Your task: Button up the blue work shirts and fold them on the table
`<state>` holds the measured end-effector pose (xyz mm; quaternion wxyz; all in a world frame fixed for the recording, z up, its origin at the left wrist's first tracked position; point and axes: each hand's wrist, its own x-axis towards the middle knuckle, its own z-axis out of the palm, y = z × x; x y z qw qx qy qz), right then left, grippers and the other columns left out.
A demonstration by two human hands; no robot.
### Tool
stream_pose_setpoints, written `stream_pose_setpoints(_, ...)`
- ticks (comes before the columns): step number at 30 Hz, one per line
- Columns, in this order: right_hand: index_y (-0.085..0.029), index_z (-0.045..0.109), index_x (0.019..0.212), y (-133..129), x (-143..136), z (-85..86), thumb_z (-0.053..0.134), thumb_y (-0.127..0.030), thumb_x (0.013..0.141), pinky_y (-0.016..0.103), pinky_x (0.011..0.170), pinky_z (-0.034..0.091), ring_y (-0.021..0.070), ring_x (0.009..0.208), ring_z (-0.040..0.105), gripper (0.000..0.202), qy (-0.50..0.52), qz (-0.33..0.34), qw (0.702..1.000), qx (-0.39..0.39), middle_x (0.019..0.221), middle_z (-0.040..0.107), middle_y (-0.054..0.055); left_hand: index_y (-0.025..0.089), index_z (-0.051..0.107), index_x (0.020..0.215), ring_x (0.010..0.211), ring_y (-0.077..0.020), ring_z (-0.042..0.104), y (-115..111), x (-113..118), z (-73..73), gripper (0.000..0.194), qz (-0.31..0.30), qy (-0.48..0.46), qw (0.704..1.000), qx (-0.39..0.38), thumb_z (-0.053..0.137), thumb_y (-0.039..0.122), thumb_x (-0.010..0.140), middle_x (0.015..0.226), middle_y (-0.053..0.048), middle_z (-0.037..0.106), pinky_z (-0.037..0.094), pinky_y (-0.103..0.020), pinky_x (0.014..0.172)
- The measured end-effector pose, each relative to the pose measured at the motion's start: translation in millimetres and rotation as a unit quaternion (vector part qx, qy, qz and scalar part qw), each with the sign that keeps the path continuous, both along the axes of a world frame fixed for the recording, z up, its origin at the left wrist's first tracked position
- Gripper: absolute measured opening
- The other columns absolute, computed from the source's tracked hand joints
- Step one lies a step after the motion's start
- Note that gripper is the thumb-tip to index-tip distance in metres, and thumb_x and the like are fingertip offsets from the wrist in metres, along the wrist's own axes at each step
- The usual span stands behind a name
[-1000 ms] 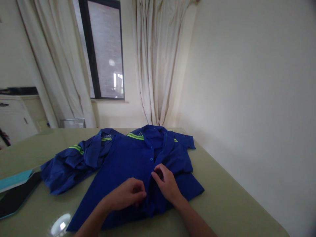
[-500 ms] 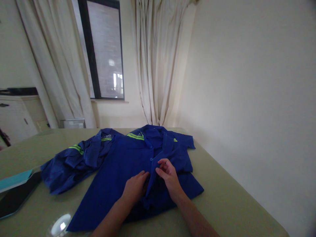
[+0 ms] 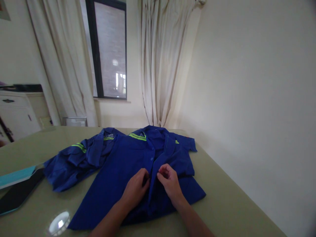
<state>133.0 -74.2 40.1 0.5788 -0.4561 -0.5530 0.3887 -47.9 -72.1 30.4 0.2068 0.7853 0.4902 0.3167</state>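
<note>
A blue short-sleeved shirt (image 3: 128, 164) with yellow-green shoulder stripes lies spread on the table, its collar away from me. The front is partly open, and small buttons run along one edge. My left hand (image 3: 137, 186) is closed on the buttoned edge, with its fingertips partly hidden. My right hand (image 3: 170, 182) pinches the other front edge of the shirt, thumb and forefinger close together. Left of the shirt lies a second blue garment (image 3: 76, 161), crumpled, with similar stripes.
A turquoise flat item (image 3: 17, 176) and a dark flat object (image 3: 21, 192) lie at the left on the green table (image 3: 229, 197). A round shiny spot (image 3: 59, 223) shows near the front. A wall (image 3: 247, 98) borders the right, with a curtain (image 3: 160, 65) behind.
My left hand has curled its fingers more at the shirt's edge. Both hands have shifted slightly along the front opening, and the view has turned a little left.
</note>
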Motion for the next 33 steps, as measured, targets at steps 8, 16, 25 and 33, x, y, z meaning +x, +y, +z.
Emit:
stream_pose_setpoints(8, -0.017, 0.073, 0.086, -2, -5, -7.8, 0.063, -0.027, 0.079, 0.030, 0.068, 0.050, 0.0195, 0.072, 0.065, 0.016, -0.101, 0.030, 0.994, 0.004, 0.079, 0.072, 0.005, 0.022, 0.071, 0.100, 0.089, -0.0198, 0.065, -2, -4, 4.4, 0.024, -0.059, -0.151, 0.987, -0.011, 0.048, 0.031, 0.099, 0.096, -0.006, 0.069, 0.049, -0.031, 0.082)
stream_pose_setpoints(16, -0.021, 0.081, 0.083, -6, -7, -2.0, 0.049, -0.014, 0.076, 0.028, 0.075, 0.048, 0.0189, 0.080, 0.067, 0.034, -0.175, 0.049, 0.983, 0.024, 0.082, 0.072, 0.004, 0.019, 0.071, 0.092, 0.074, -0.0179, 0.060, 5, -3, -3.2, 0.028, -0.028, -0.133, 0.988, -0.071, 0.062, 0.045, 0.091, 0.081, -0.001, 0.068, 0.044, -0.027, 0.068)
stream_pose_setpoints(25, -0.020, 0.076, 0.081, -17, -14, 4.1, 0.065, -0.034, 0.086, 0.027, 0.067, 0.044, 0.0185, 0.071, 0.064, 0.018, -0.256, -0.068, 0.964, 0.011, 0.079, 0.071, 0.003, 0.019, 0.064, 0.077, 0.077, -0.0173, 0.059, 2, -4, 4.5, 0.033, -0.076, -0.128, 0.988, -0.049, 0.044, 0.035, 0.098, 0.081, -0.002, 0.063, 0.043, -0.028, 0.074)
stream_pose_setpoints(33, -0.021, 0.069, 0.074, -12, -11, -2.7, 0.062, -0.022, 0.082, 0.026, 0.065, 0.043, 0.0164, 0.068, 0.061, 0.011, -0.247, -0.060, 0.967, 0.026, 0.074, 0.066, 0.001, 0.020, 0.070, 0.086, 0.090, -0.0178, 0.062, -3, -8, 9.6, 0.026, -0.122, -0.124, 0.982, -0.070, 0.044, 0.015, 0.085, 0.093, -0.003, 0.065, 0.047, -0.028, 0.086)
